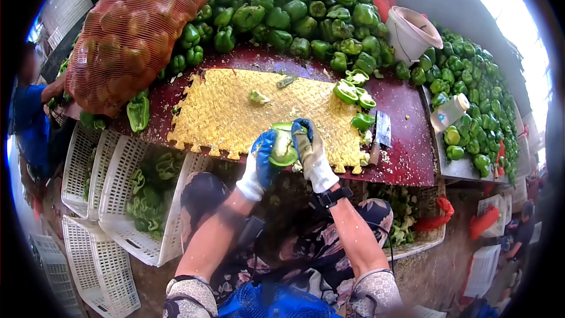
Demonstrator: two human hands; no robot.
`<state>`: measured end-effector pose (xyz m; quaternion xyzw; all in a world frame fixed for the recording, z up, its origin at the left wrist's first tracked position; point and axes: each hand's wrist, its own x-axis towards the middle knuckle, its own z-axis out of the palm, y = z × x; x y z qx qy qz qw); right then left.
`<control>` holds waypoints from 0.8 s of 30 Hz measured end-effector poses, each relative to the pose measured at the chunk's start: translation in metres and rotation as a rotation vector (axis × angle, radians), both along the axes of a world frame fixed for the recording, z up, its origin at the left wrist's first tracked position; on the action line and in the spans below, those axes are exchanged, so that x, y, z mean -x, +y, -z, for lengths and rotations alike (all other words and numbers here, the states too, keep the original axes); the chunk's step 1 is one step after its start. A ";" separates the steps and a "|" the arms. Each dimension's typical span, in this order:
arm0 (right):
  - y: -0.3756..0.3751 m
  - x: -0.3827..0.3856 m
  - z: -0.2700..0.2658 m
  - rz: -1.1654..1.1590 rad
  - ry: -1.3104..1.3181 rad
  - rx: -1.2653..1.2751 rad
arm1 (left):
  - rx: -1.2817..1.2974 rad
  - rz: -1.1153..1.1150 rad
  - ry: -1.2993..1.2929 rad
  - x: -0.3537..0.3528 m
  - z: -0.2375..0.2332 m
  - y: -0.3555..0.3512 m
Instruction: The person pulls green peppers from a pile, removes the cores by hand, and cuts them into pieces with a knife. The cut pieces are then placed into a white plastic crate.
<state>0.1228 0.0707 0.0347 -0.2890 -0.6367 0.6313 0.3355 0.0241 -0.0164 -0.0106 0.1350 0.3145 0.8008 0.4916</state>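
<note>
Daylight glares white at upper right; the curved, fisheye view darkens to black at the corners.

No readable text, label, brand, number or sign shows anywhere in view.

The pepper piece [283,145] was green and cut open, its pale inner flesh facing up and a darker, glossy green rim of skin showing round it. It was held between the left grip [263,156], at its left side, and the right grip [308,146], at its right side, with its longer way running away from the worktop's [406,159] front edge. It lay over the middle of that front edge, above the near part of the yellow mat [229,106]. Whether it touched the mat could not be told. Part of its right side was hidden by gloved fingers.
</note>
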 end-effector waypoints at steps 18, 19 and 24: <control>0.035 -0.005 0.010 -0.123 -0.151 0.293 | -0.012 -0.057 0.132 -0.013 0.004 0.001; 0.034 -0.005 0.011 -0.124 -0.150 0.290 | 0.052 -0.101 0.190 -0.011 0.010 0.004; 0.000 -0.022 -0.022 0.098 -0.171 -0.530 | 0.134 -0.293 0.314 0.000 0.025 0.014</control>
